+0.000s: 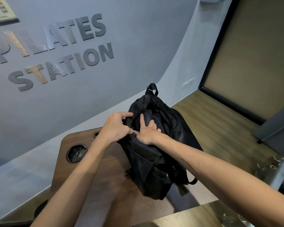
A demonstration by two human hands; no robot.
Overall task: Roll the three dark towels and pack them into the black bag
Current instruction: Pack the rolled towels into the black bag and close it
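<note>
Packing step | left hand grips the rim of the black bag on the wooden table | right hand, fingers straight, presses a dark towel inside | next, likely: seat it deeper.

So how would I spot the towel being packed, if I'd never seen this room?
Find the dark wooden table below the wall lettering; a black fabric bag stands on it. In its open top, under the right hand's fingers, lies the dark navy towel, softer and bluer than the bag's shiny black cloth.
</note>
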